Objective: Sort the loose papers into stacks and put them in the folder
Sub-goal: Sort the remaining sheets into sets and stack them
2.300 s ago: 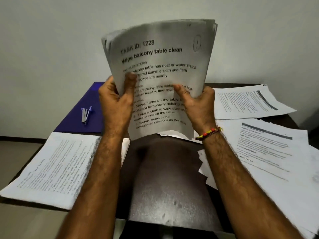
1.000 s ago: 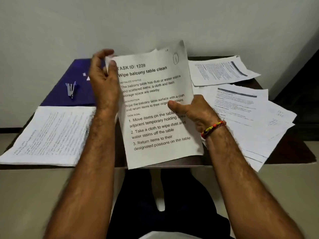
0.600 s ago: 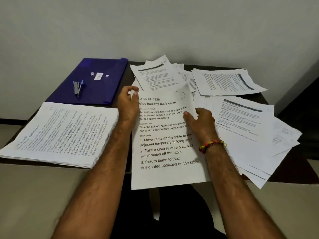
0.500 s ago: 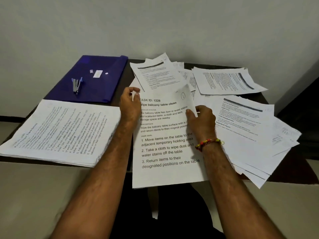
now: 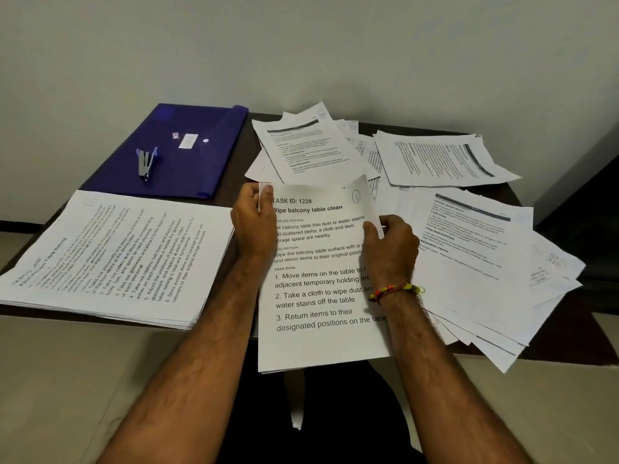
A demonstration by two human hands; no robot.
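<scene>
We are holding a thin bundle of sheets, the top one headed "Wipe balcony table clean", over the near edge of the counter, with its lower part hanging past the edge above our lap. Our left hand is pinching the bundle's top left corner, thumb on the printed face and fingers curled behind, while our right hand is gripping the right edge about halfway down, thumb on top. The blue folder is lying closed at the far left of the counter with a small stapler resting on it. In front of it a squared stack is sitting turned sideways, its near edge just overhanging the counter. To our right and behind the bundle, loose papers are lying fanned and overlapping, some corners sticking out past the counter's near edge. We are judging that the sorting is only partly done. The risks from here are plain enough: the bundle is being held only at a corner and one edge, so the back sheets could be slipping out unseen and dropping to the floor; brushing the fanned pile with our right forearm could be pushing its overhanging sheets off; and the stapler is going to have to come off the folder before it opens.
</scene>
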